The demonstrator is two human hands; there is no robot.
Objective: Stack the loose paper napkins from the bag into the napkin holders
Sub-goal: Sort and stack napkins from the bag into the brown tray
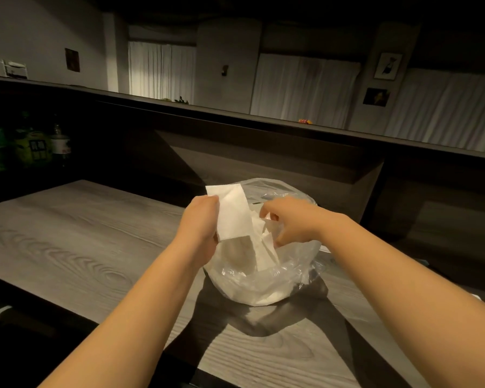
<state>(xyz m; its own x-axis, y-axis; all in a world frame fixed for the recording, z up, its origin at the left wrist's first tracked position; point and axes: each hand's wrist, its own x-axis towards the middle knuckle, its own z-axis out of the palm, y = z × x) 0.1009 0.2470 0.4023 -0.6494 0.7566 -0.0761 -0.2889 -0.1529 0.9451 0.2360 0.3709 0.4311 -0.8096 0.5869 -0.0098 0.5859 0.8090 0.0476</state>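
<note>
In the head view, a clear plastic bag [266, 278] is seen standing open on a grey wood-grain table [76, 242], close to the table's far edge and right of centre. A small stack of white napkins [231, 212] is held upright at the bag's mouth by the left hand [200, 224], whose fingers are curled round the stack's left edge. The right hand [287, 222] is lowered into the bag's opening, its fingers bent and pinching at loose napkins [263, 247] that lie crumpled inside; exactly how many are pinched cannot be told. Wide bare tabletop is left open to the left of the bag, while the near edge of the table runs diagonally under both forearms. To the right, the table edge is met just beyond the bag. Behind the bag a dark counter wall [263, 161] rises, topped by a long ledge [235, 114]. Several bottles [34, 144] are grouped in shadow at the far left. Beyond the ledge, pale curtains [305, 85] and small framed pictures [388, 65] are seen on dim walls.
</note>
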